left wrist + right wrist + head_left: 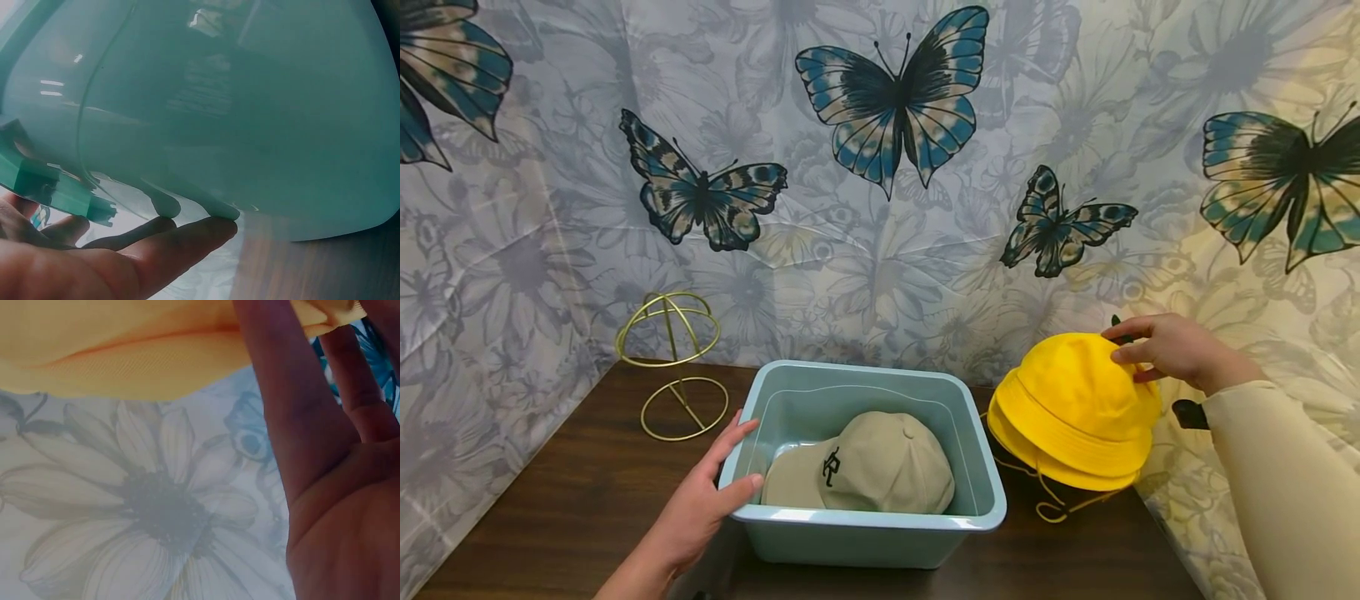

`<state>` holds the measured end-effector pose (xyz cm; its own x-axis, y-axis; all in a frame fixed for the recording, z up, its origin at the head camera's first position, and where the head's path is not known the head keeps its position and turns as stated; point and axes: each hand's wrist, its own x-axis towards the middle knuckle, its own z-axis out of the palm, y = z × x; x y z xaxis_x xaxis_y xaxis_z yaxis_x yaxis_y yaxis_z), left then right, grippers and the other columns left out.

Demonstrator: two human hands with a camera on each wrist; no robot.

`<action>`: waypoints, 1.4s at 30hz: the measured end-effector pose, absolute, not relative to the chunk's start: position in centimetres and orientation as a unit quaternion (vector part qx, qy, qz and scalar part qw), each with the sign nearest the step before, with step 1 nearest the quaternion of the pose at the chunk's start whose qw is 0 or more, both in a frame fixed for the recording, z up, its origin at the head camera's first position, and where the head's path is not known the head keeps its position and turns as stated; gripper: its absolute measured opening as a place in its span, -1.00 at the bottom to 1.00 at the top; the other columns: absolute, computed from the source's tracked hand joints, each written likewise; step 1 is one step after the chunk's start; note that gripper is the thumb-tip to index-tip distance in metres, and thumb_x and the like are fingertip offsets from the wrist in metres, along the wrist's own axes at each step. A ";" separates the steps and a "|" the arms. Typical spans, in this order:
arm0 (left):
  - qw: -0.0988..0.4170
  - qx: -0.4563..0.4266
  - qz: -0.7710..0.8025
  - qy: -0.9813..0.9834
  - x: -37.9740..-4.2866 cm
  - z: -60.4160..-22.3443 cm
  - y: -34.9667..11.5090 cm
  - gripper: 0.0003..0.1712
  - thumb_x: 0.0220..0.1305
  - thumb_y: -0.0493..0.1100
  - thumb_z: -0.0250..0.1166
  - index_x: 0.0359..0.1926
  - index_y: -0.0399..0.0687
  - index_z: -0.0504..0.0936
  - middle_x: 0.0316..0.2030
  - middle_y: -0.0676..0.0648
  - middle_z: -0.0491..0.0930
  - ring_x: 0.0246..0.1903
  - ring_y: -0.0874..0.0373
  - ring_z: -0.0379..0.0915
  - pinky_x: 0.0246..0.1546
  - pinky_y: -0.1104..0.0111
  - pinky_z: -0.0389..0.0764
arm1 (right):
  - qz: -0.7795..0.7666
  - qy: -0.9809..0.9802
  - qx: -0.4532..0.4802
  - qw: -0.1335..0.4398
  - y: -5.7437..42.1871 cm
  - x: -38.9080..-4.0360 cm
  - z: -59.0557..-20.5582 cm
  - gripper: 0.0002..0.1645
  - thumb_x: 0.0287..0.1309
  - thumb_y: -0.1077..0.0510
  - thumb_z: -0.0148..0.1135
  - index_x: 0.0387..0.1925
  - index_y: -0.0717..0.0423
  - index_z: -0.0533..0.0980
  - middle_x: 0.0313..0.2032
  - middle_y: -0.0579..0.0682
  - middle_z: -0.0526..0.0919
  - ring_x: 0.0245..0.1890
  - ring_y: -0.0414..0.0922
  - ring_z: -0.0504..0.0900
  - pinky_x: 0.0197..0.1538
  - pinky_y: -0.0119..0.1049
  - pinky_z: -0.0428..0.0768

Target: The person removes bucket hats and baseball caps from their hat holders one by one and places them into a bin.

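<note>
Left hand point(703, 496) on bin point(868, 522), 1 cap point(887, 467) inside

1 beige cap point(887, 467) lies in a blue bin point(857, 546); yellow hats point(1071, 404) sit stacked alongside.

Looks softly lit in the head view, cool over the cloth point(850, 250) at centre, yellowing toward the right edge; shines along the bin point(865, 519) at bottom centre. Hazy in the left wrist view, glare-flecked at upper left. Soft in the right wrist view, darkest over the right grip point(337, 487), lower right.
</note>
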<state>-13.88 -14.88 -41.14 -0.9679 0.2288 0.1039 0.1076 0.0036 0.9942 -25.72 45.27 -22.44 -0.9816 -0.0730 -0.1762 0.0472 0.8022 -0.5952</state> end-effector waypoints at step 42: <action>0.036 0.137 0.696 0.704 -13.7 -41.2 -14.8 -0.23 0.36 -0.24 0.25 0.50 -0.19 0.14 0.57 -0.13 -0.33 0.44 -0.27 -0.36 0.09 0.04 0.29 | -0.230 0.971 0.006 -0.067 44.2 -22.2 -15.6 -0.50 0.45 0.11 0.12 0.18 0.47 0.43 0.09 0.48 0.46 -0.23 0.10 0.69 -0.25 -0.09 0.67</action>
<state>-13.74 -14.80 -41.19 -0.9599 0.2433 0.1393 0.1423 -0.0051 0.9898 -22.17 44.17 -15.64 -0.9909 0.0429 0.1275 -0.0189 0.8942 -0.4473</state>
